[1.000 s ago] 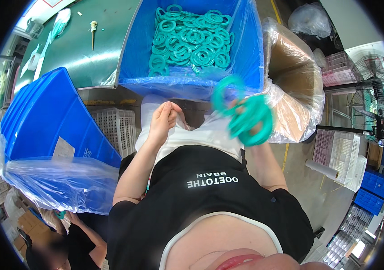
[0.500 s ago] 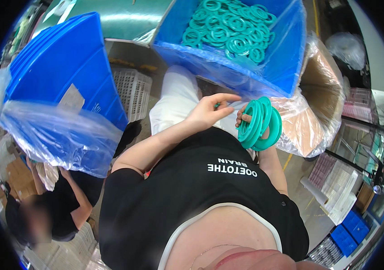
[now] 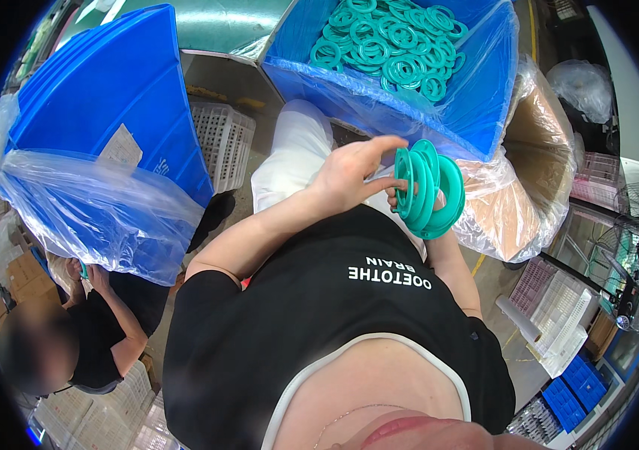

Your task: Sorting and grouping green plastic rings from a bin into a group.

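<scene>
Several green plastic rings [image 3: 430,214] stand loosely stacked on edge in my right hand [image 3: 394,198], whose fingers close around them, mostly hidden behind the rings. My left hand [image 3: 349,174] is at the left side of this stack. Its thumb and forefinger are spread apart, with their tips at the nearest ring, apparently touching it; its other fingers are curled and partly hidden. Just beyond my hands is a blue bin [image 3: 439,124] lined with clear plastic, holding a heap of similar green rings [image 3: 390,45].
A second blue bin [image 3: 102,97] with plastic film stands at left. A white crate [image 3: 222,146] sits beside it. Right of the ring bin is a plastic-lined cardboard box [image 3: 537,150]. A person [image 3: 94,330] works at lower left. A fan [image 3: 627,292] stands far right.
My left hand has moved up and right to the rings, its thumb and forefinger spreading wider. The rings in my right hand have risen slightly and turned. The whole view has shifted a little.
</scene>
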{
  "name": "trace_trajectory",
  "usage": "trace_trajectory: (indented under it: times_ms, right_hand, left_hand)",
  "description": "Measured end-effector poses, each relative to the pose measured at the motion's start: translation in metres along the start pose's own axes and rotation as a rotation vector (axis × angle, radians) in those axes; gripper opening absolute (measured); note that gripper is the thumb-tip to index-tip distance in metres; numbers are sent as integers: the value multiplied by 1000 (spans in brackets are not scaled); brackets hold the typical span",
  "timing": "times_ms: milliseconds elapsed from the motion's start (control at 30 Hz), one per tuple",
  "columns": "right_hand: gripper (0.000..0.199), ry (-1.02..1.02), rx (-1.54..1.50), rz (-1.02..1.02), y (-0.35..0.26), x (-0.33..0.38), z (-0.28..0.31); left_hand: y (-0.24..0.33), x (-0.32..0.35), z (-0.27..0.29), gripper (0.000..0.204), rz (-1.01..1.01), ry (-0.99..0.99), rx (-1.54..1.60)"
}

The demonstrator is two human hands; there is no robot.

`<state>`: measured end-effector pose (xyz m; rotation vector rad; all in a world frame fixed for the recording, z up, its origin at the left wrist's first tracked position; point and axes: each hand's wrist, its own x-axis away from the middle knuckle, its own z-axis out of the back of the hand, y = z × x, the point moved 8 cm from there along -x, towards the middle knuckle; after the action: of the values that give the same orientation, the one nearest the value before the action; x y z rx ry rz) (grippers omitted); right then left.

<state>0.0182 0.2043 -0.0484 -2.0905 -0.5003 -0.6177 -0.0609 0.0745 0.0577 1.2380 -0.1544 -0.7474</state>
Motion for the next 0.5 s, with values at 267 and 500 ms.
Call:
trace_trajectory:
  times_ms: [267, 500]
  right_hand:
    - [22, -118, -136, 183, -14, 5, -25]
    - [21, -291, -30, 485, -37, 9, -23]
  left_hand:
    - [-74, 31, -39, 34, 519, -222, 55]
    - [-62, 56, -79, 39, 754, -580, 869]
